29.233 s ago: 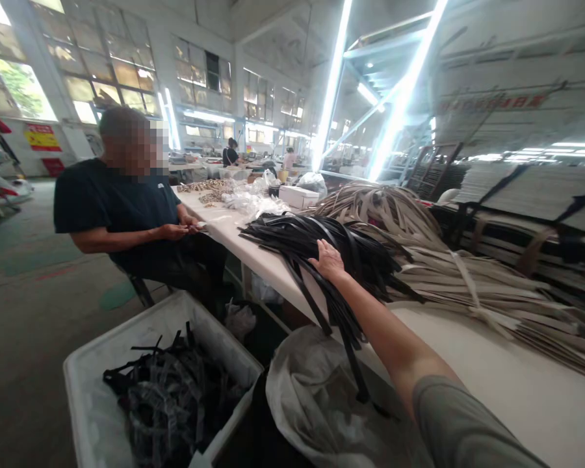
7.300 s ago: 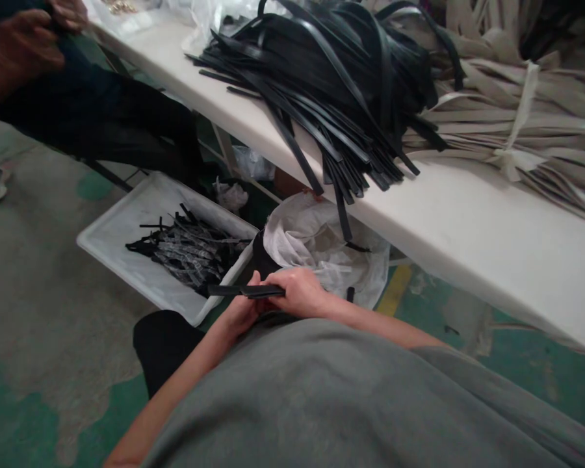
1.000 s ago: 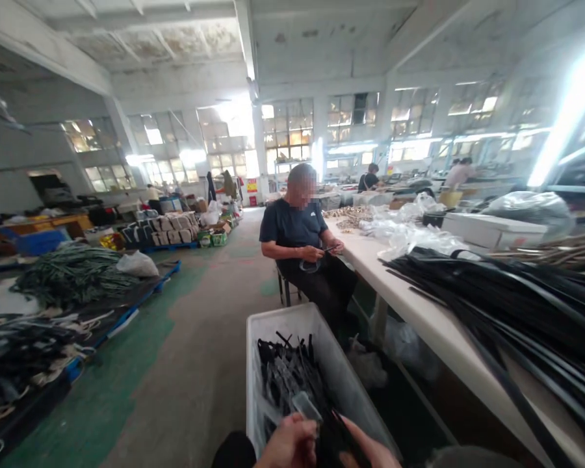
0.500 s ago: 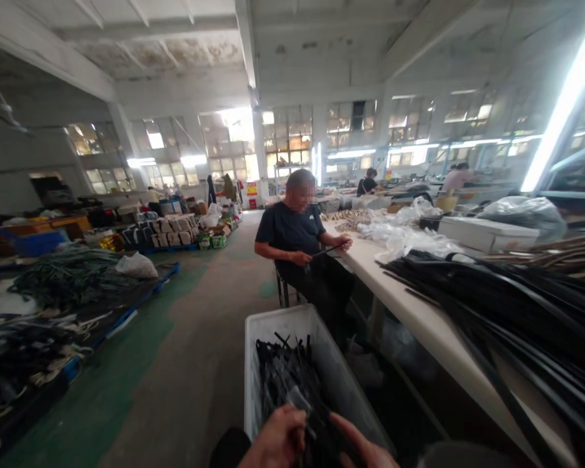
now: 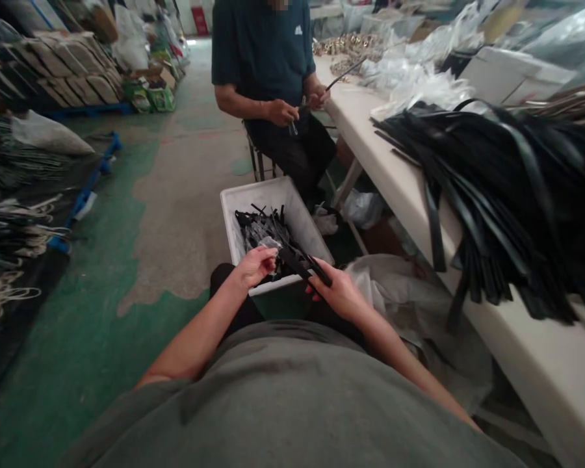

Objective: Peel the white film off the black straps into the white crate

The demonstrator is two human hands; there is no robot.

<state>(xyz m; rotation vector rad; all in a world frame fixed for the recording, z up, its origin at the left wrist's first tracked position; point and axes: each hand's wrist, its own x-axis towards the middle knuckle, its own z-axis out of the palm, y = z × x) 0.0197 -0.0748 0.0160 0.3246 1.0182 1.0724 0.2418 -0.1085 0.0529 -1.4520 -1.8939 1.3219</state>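
Note:
My left hand (image 5: 257,265) has thumb and fingers pinched on a clear plastic bag (image 5: 272,243) at the end of a bundle of black straps (image 5: 295,261). My right hand (image 5: 340,290) is wrapped round the other end of those straps, close to my lap. Both hands are above the near end of a white plastic bin (image 5: 227,218). Inside the bin lie more black straps (image 5: 244,221), some with clear plastic among them. Blur hides how far the plastic covers the bundle in my hands.
Across the bin sits a co-worker (image 5: 260,58) holding a thin dark strap (image 5: 344,76). On the right, a long table (image 5: 394,153) bears a big pile of black straps (image 5: 526,188), plastic bags and a white box (image 5: 514,78). Goods on blue-edged pallets (image 5: 108,151) lie left.
My view has tilted down, so my forearms and lap now show. My hands still hold the bundle and the plastic. The co-worker's hands have shifted slightly on the thin strap.

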